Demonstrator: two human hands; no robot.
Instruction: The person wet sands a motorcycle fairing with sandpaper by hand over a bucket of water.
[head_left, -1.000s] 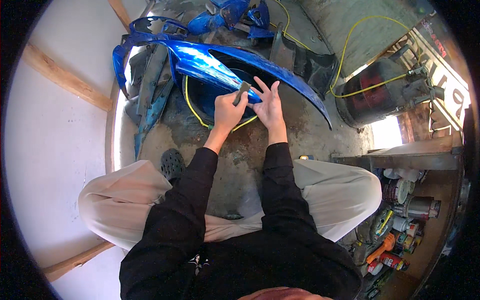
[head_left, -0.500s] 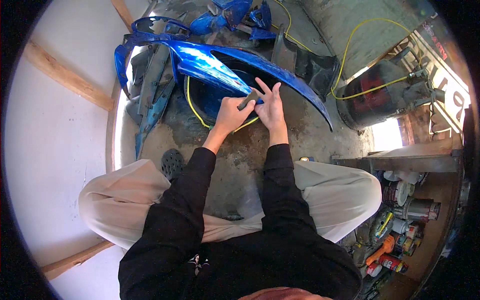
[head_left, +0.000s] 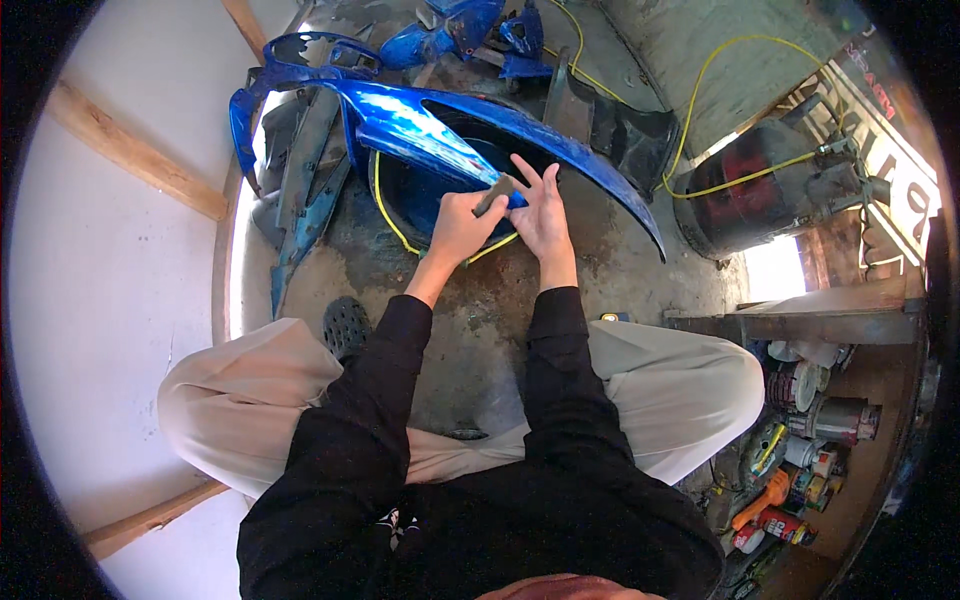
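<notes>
A glossy blue motorcycle body panel lies across the floor ahead of me, with a long curved arm sweeping to the right. My left hand is closed on a small dark grey-green strip, perhaps sandpaper, held against the tip of the panel's inner prong. At the same tip is my right hand, palm up and fingers spread, touching or just beside the prong's end. Its thumb side is partly hidden by the panel and strip. Under the prong sits a dark round basin.
A yellow hose curves by the basin; another stretch reaches a dark tank at right. More blue panels and black plastic parts lie beyond. A shelf with cans stands near right, and a dark clog by my left knee.
The left hand and its strip have shifted very slightly at the prong's tip. The right hand and the panel look unmoved.
</notes>
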